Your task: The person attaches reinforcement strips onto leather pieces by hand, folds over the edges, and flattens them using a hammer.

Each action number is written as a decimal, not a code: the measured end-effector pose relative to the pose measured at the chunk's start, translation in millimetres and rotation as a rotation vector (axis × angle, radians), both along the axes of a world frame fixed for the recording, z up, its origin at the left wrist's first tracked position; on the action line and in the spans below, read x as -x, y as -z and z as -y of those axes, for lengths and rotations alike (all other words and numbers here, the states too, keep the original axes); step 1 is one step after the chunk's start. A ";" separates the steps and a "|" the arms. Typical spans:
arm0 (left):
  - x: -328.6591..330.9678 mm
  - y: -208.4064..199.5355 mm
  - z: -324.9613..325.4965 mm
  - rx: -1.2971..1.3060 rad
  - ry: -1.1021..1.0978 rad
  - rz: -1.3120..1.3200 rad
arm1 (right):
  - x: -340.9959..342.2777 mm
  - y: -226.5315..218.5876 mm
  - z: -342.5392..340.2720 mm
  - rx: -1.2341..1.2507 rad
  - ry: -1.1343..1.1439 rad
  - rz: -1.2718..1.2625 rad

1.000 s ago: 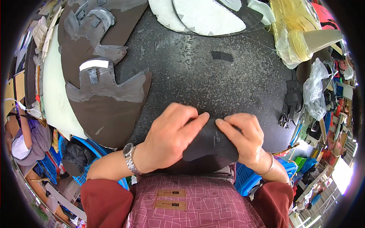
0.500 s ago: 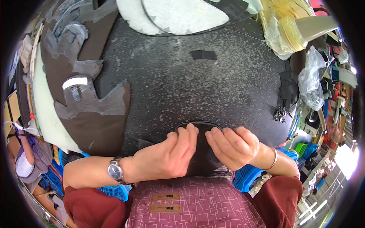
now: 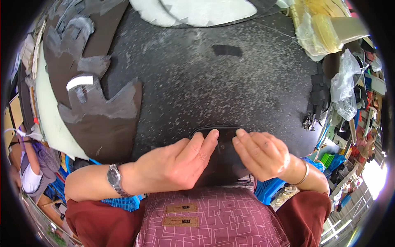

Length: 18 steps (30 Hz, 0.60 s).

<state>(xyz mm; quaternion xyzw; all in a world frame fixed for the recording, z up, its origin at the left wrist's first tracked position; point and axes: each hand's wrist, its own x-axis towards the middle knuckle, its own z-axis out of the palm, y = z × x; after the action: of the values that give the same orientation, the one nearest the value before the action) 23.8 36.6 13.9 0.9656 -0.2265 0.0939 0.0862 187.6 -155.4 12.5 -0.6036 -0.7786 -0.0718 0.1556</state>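
Bare left hand (image 3: 181, 161) at lower centre, fingers angled up-right, bare right hand (image 3: 264, 157) opposite, fingers angled up-left, both pinching the upper edge of a smooth blackish sheet (image 3: 222, 162).

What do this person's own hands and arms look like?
The left hand, ungloved, has a silver watch with a round dark face at its wrist; the right hand, also ungloved, a thin bangle. Dark red sleeves stop short of the wrists.
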 end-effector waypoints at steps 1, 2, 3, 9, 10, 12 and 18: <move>3.7 -2.6 -5.7 -0.005 -0.009 -0.016 | -0.8 0.1 -0.9 -0.005 -0.009 -0.016; 3.9 -4.7 -13.4 0.027 0.021 -0.083 | -3.5 -1.0 -1.3 0.025 -0.039 0.008; 6.8 -6.5 -18.0 0.060 0.051 -0.148 | -4.7 -3.4 -1.4 0.054 -0.070 0.033; 13.3 -14.3 -27.2 0.294 0.079 -0.394 | -3.5 -27.5 -7.4 0.214 -0.181 0.221; 12.4 -11.8 -25.7 0.399 0.040 -0.335 | -1.9 -29.9 -7.9 0.247 -0.201 0.286; 4.5 -3.4 -12.5 0.462 0.023 -0.170 | 4.2 -28.3 -6.0 0.232 -0.192 0.346; 10.3 0.5 -7.6 0.293 0.066 -0.442 | -14.4 -32.2 -0.8 0.377 -0.165 0.058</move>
<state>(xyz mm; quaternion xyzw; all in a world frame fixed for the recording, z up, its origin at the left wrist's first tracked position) 13.5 44.1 13.4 0.9320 -0.2175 -0.0902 0.2756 202.0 -154.6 44.7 -0.5541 -0.8291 0.0709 0.0229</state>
